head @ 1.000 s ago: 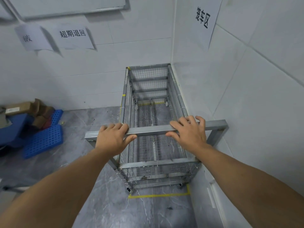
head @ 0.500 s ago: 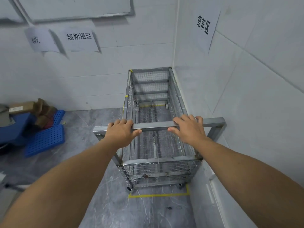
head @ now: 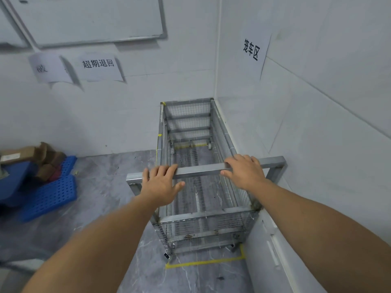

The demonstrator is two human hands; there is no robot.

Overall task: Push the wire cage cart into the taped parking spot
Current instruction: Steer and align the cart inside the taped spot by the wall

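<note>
The wire cage cart (head: 190, 121) is a silver mesh trolley standing in the room's corner, its far end against the back wall and its right side along the right wall. Its metal handle bar (head: 201, 171) crosses in front of me. My left hand (head: 161, 185) lies on the bar's left part, fingers loosely over it and thumb spread. My right hand (head: 243, 173) rests on the right part, fingers draped over the bar. Yellow floor tape (head: 203, 263) marks the parking spot; the near strip lies just in front of the cart's near wheels.
Blue perforated plastic pallets (head: 48, 193) and cardboard boxes (head: 25, 154) sit on the grey floor at the left. Paper signs hang on both white walls, with a whiteboard (head: 88, 17) above. A white baseboard unit (head: 273, 250) runs along the right wall.
The cart has rolled a little farther into the corner, away from me. Both hands stay on the bar, the left grip looser with the thumb now spread.
</note>
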